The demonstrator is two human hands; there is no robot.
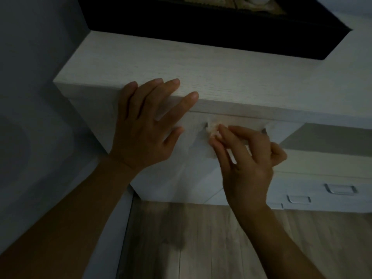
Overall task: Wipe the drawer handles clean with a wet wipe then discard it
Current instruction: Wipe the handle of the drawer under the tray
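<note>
A white nightstand (141, 57) stands below me in dim light. Its top drawer has a bar handle (263, 131), mostly hidden behind my right hand. My right hand (247, 164) pinches a crumpled wet wipe (214, 131) between thumb and fingers and holds it against the left end of that handle. My left hand (147, 125) rests flat over the front edge of the nightstand top, fingers straight and spread.
A dark framed object (201, 23) lies on the back of the nightstand top. To the right stands a lower white cabinet with two metal drawer handles (340, 189) (299, 198). Wooden floor (201, 238) lies below, a grey wall at left.
</note>
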